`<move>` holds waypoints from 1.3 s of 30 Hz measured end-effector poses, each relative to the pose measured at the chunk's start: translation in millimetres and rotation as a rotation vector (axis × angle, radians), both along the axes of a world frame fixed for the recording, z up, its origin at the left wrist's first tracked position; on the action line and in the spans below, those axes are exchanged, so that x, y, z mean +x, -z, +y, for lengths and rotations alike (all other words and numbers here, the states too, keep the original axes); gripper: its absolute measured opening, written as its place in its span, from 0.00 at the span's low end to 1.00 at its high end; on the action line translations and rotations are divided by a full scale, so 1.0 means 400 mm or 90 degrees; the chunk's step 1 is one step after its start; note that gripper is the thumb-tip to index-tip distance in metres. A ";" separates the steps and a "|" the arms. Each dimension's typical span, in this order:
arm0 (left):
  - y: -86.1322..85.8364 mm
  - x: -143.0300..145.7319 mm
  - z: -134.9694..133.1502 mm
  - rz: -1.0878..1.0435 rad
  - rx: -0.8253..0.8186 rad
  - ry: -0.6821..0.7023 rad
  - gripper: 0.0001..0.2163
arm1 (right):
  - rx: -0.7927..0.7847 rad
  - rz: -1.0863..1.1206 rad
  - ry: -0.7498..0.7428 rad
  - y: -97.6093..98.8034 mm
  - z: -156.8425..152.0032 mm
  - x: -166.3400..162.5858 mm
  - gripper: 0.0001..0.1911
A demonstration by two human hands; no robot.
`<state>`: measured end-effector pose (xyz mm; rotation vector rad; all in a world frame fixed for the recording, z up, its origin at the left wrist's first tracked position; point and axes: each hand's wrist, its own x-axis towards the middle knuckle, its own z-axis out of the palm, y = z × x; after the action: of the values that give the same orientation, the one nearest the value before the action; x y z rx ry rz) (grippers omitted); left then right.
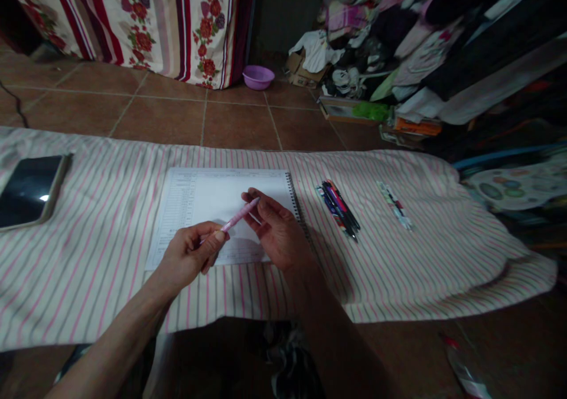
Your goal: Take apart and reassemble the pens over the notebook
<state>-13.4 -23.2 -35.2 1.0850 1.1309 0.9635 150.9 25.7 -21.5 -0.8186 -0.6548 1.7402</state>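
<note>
Both of my hands hold one pink pen (pixel 239 215) above a white spiral-bound sheet of paper (pixel 208 198). My left hand (pixel 192 256) is closed round the pen's lower end. The fingers of my right hand (pixel 274 228) pinch its upper end. The paper lies on a pink-and-white striped cloth (pixel 398 257) spread on the floor.
A bundle of several pens (pixel 339 209) lies on the cloth right of the paper, with another patterned pen (pixel 394 204) further right. A dark phone (pixel 29 189) rests at the cloth's left. Tiled floor, a purple bowl (pixel 258 77), a floral bedspread and piled clothes lie beyond.
</note>
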 end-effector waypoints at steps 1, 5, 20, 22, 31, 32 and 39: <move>-0.001 -0.001 0.000 -0.002 0.000 0.005 0.14 | -0.009 -0.005 -0.005 -0.001 0.000 0.002 0.12; -0.005 -0.006 0.001 -0.024 0.011 0.021 0.13 | -0.025 -0.014 -0.006 -0.001 0.001 0.003 0.11; -0.002 -0.005 -0.002 0.014 -0.002 0.016 0.14 | -0.012 -0.032 0.049 0.000 0.008 -0.009 0.09; 0.008 -0.002 -0.006 0.039 -0.012 0.001 0.15 | -0.010 -0.048 0.074 0.006 0.008 -0.013 0.08; 0.003 0.002 0.000 -0.012 -0.001 -0.023 0.13 | -0.015 0.018 0.032 -0.004 -0.005 -0.024 0.13; 0.000 0.000 0.001 -0.019 0.007 -0.014 0.13 | -0.019 0.028 0.015 -0.005 -0.005 -0.022 0.13; -0.011 -0.009 0.001 -0.011 -0.005 0.013 0.13 | -0.020 -0.009 0.023 0.003 0.007 -0.011 0.11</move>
<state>-17.0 -22.7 -30.8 1.0779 1.1063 0.9514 146.5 28.6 -22.5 -0.8595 -0.6199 1.7173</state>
